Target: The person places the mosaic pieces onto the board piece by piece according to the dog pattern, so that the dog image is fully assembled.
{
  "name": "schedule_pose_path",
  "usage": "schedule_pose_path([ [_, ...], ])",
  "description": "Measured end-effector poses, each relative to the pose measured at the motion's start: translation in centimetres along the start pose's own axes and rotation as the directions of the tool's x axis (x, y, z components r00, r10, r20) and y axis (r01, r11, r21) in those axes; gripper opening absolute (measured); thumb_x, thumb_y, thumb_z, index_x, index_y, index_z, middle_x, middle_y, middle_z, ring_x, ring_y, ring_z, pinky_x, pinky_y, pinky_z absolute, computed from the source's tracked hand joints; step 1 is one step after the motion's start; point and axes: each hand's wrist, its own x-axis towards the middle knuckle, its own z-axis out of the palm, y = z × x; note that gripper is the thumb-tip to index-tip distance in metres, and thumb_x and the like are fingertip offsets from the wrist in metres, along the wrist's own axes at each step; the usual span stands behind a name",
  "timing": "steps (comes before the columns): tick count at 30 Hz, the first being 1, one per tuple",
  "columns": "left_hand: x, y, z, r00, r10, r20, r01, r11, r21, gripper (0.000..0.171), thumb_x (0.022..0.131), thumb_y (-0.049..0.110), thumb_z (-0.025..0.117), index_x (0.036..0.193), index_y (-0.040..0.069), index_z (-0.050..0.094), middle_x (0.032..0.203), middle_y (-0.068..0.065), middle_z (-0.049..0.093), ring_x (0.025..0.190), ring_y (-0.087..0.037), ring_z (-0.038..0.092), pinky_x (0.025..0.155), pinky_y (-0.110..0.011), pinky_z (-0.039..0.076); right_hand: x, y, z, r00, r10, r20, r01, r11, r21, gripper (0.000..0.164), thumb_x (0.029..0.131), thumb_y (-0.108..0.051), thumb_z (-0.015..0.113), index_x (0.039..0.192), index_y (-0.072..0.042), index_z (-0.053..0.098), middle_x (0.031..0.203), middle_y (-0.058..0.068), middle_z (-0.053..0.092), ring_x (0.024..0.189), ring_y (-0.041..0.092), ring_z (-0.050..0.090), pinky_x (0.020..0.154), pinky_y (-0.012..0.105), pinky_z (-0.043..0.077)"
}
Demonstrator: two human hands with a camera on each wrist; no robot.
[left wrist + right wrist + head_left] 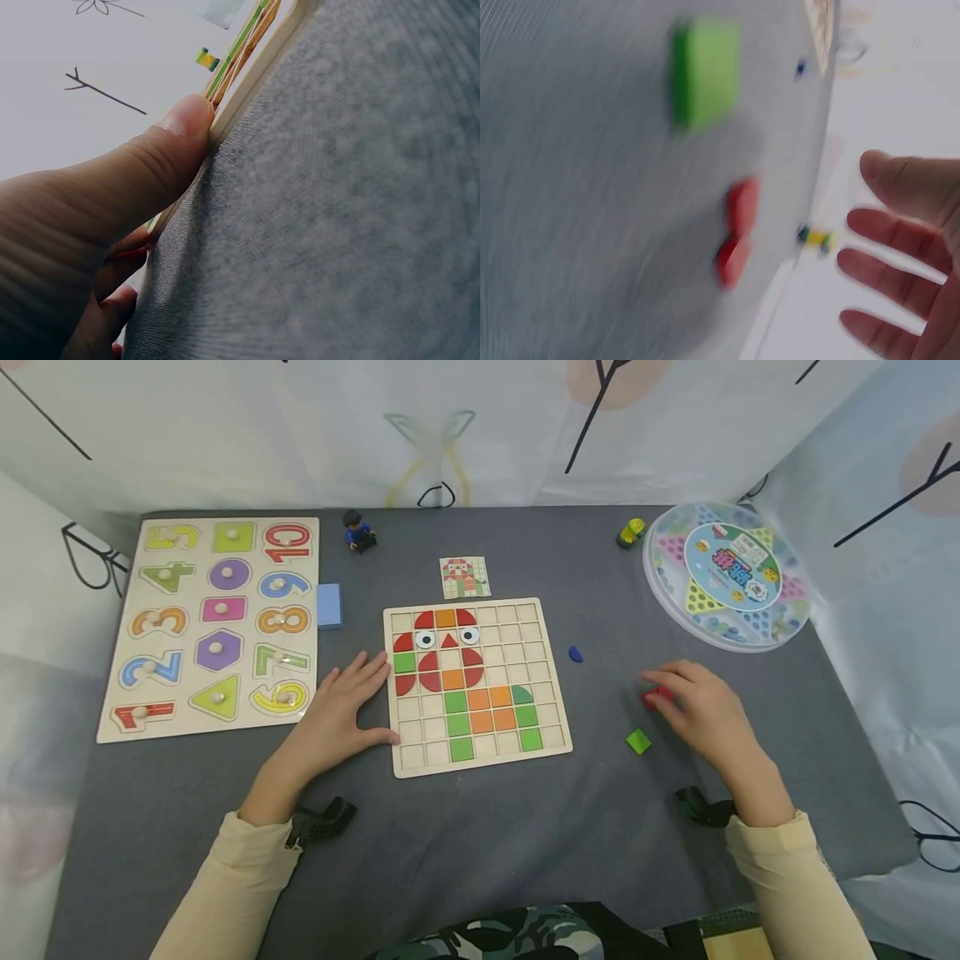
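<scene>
My left hand rests at the left edge of a wooden grid board, thumb and fingertips touching its side. In the left wrist view the thumb lies along the board's edge. Red, green and orange pieces with two eye discs form a figure on the grid. Over to the right, my right hand hovers above two small red pieces. Its fingers are spread apart with nothing between them in the right wrist view. Nearer the front lies a green square block.
A pattern card lies behind the board. A blue piece sits to its right. A number-and-shape puzzle, blue block and toy figure are at left. A round game box and yellow-green toy stand back right.
</scene>
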Motion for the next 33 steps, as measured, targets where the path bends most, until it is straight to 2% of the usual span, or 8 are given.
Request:
schedule_pose_path([
  [3,0.0,0.0,0.0,1.000,0.001,-0.001,-0.001,1.000,0.002,0.102,0.062,0.050,0.074,0.142,0.013,0.022,0.148,-0.002,0.017,0.137,-0.024,0.006,0.106,-0.052,0.004,-0.6,1.4,-0.5,0.976,0.194,0.101,-0.191,0.981,-0.038,0.035,0.074,-0.009,0.071,0.107,-0.004,0.063,0.097,0.013,0.057,0.084,0.029,0.055,0.064,0.045,0.044],
  [7,0.0,0.0,0.1,1.000,0.007,0.000,-0.007,1.000,0.004,0.102,0.062,0.050,0.073,0.142,0.013,0.022,0.148,-0.002,0.017,0.137,-0.024,0.006,0.106,-0.052,0.005,-1.1,2.4,-0.5,0.876,0.420,0.239,-0.401,0.907,-0.126,0.041,0.080,-0.027,0.066,0.112,-0.002,0.059,0.099,0.017,0.057,0.083,0.032,0.054,0.063,0.048,0.044],
  [9,-0.1,-0.1,0.0,1.000,-0.001,-0.005,0.001,1.000,0.011,0.101,0.062,0.050,0.074,0.142,0.013,0.023,0.148,-0.002,0.017,0.137,-0.024,0.007,0.106,-0.052,0.005,-0.9,2.7,-0.2,0.833,0.478,0.278,-0.454,0.879,-0.149,0.046,0.081,-0.035,0.064,0.111,-0.001,0.059,0.096,0.018,0.058,0.079,0.031,0.055,0.061,0.048,0.044],
  [12,-0.4,-0.2,-0.1,1.000,-0.011,-0.014,0.011,1.000,0.022,0.101,0.062,0.049,0.074,0.142,0.013,0.024,0.148,-0.003,0.018,0.137,-0.025,0.007,0.106,-0.052,0.005,-0.4,2.7,0.3,0.804,0.512,0.302,-0.493,0.858,-0.145,0.046,0.081,-0.039,0.062,0.107,-0.001,0.060,0.088,0.016,0.060,0.072,0.028,0.054,0.057,0.044,0.044],
  [19,0.1,-0.2,0.2,1.000,0.020,-0.014,-0.019,1.000,0.018,0.101,0.062,0.050,0.073,0.142,0.012,0.023,0.148,-0.003,0.018,0.137,-0.025,0.007,0.106,-0.053,0.005,-0.1,2.7,0.3,0.800,0.520,0.298,-0.507,0.853,-0.127,0.027,0.081,-0.026,0.064,0.096,-0.004,0.063,0.077,0.010,0.060,0.061,0.021,0.052,0.047,0.034,0.039],
  [24,0.2,-0.1,0.2,1.000,0.019,-0.012,-0.019,1.000,0.012,0.102,0.062,0.050,0.073,0.142,0.012,0.024,0.148,-0.003,0.018,0.137,-0.025,0.008,0.105,-0.053,0.006,-0.2,2.4,0.3,0.849,0.436,0.300,-0.431,0.898,-0.085,0.015,0.081,-0.010,0.063,0.094,-0.004,0.064,0.083,0.013,0.058,0.068,0.027,0.054,0.053,0.040,0.042],
  [29,0.1,-0.1,0.1,1.000,0.017,-0.011,-0.017,1.000,0.007,0.102,0.062,0.050,0.074,0.142,0.012,0.024,0.148,-0.004,0.018,0.137,-0.026,0.008,0.105,-0.053,0.005,-0.3,2.2,0.6,0.897,0.340,0.280,-0.345,0.938,-0.034,0.016,0.080,0.001,0.058,0.094,-0.003,0.064,0.094,0.014,0.054,0.082,0.032,0.054,0.066,0.047,0.043],
  [33,0.0,-0.1,0.0,1.000,0.013,-0.010,-0.013,1.000,0.012,0.102,0.062,0.051,0.073,0.142,0.012,0.023,0.148,-0.003,0.018,0.137,-0.026,0.008,0.106,-0.053,0.005,-0.3,2.2,0.7,0.869,0.443,0.220,-0.440,0.895,-0.067,0.018,0.084,-0.016,0.059,0.098,-0.004,0.063,0.091,0.014,0.055,0.076,0.029,0.053,0.060,0.045,0.042],
])
